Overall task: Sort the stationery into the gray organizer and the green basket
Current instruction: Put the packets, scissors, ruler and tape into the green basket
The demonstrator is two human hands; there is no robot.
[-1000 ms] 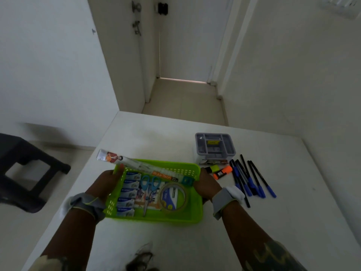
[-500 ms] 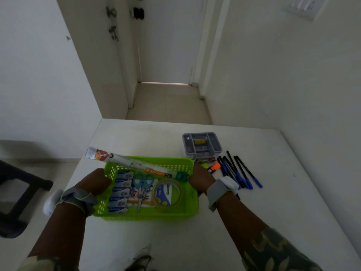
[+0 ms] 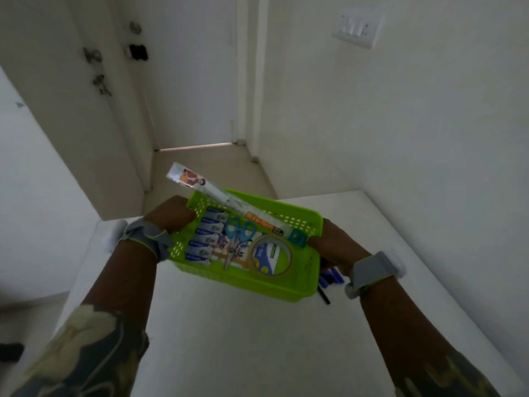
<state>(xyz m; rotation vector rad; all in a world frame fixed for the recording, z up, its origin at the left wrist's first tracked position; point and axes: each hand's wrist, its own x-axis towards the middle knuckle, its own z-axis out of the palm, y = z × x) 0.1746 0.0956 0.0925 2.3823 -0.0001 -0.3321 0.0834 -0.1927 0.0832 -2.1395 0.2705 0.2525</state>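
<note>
both hands, left & right, grip perforated plastic green basket sides.

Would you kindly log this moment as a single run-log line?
left hand: grips green basket left side | right hand: grips right side | basket: lifted, tilted | contents: scissors, tape roll

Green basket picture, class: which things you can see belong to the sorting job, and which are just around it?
Part of the job: green basket, held by left hand and right hand; scissors, tape roll, long ruler pack, pens.

Just around: table, wall switch, door.
</note>
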